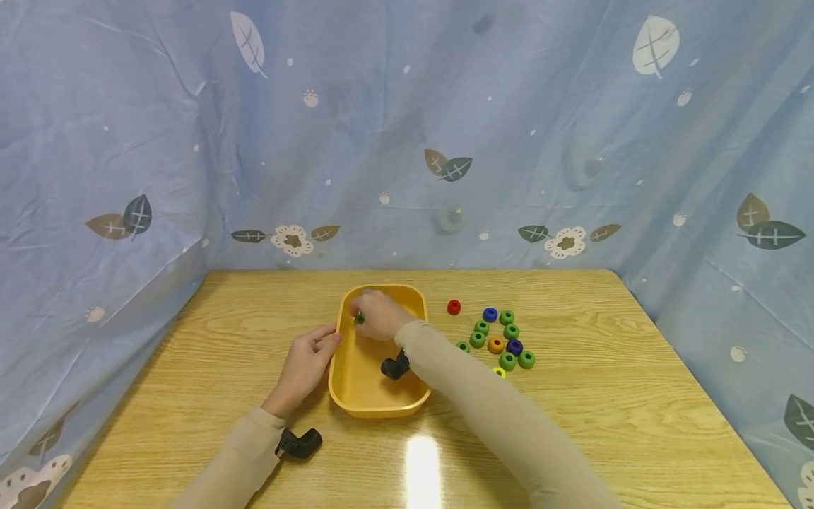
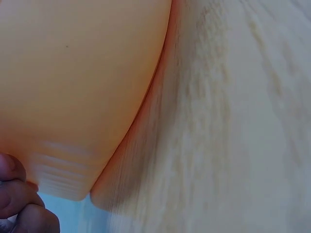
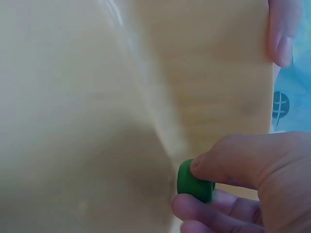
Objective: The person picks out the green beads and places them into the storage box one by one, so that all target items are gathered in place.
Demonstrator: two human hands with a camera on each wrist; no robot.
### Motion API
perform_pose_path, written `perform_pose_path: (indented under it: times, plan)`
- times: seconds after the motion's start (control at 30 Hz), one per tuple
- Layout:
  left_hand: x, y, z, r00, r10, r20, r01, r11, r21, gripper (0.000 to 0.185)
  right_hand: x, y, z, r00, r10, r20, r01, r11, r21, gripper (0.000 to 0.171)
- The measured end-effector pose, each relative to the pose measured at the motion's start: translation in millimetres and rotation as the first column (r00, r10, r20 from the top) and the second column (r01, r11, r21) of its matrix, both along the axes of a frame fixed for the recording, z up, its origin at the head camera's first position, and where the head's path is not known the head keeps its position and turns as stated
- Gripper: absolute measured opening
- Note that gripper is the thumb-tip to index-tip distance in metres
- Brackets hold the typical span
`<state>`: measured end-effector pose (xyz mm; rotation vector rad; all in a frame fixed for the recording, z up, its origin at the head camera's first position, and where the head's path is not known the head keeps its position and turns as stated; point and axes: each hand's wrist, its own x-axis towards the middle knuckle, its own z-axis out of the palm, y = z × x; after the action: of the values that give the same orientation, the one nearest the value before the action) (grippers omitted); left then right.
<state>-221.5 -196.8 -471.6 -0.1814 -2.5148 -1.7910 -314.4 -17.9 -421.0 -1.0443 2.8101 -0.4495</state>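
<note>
A yellow tray [image 1: 348, 396] sits mid-table. My right hand [image 1: 376, 314] reaches into its far left part and pinches a green bead [image 1: 359, 319]; in the right wrist view the green bead [image 3: 193, 182] sits between thumb and fingers of the right hand [image 3: 233, 194] over the tray floor [image 3: 121, 121]. My left hand [image 1: 307, 362] rests against the tray's left rim, thumb on the edge. The left wrist view shows the tray wall [image 2: 73, 87], wooden table [image 2: 233, 126] and left fingertips [image 2: 14, 194].
Several loose beads, mostly green [image 1: 506, 318] with a red one [image 1: 453, 307], a blue one [image 1: 490, 314] and an orange one [image 1: 496, 345], lie right of the tray. Black wrist camera mounts [image 1: 299, 443] show at both wrists. A blue leaf-print cloth [image 1: 407, 141] surrounds the wooden table [image 1: 636, 396].
</note>
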Motion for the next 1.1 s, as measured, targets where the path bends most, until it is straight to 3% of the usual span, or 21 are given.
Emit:
perform_pose_path:
  times: [0.53, 1.1]
  plan:
    - [-1.3, -3, -0.9, 1.000, -0.017, 0.013, 0.017, 1.000, -0.005, 0.048, -2.3, -1, -9.1, 1.000, 0.009, 0.017, -0.009, 1.000, -0.002, 0.024]
    - [-1.3, -2, -0.4, 1.000, 0.006, 0.017, -0.006, 1.000, -0.017, 0.047, 0.2, 14, 0.2, 0.999, -0.019, 0.039, 0.022, 0.995, -0.097, 0.029]
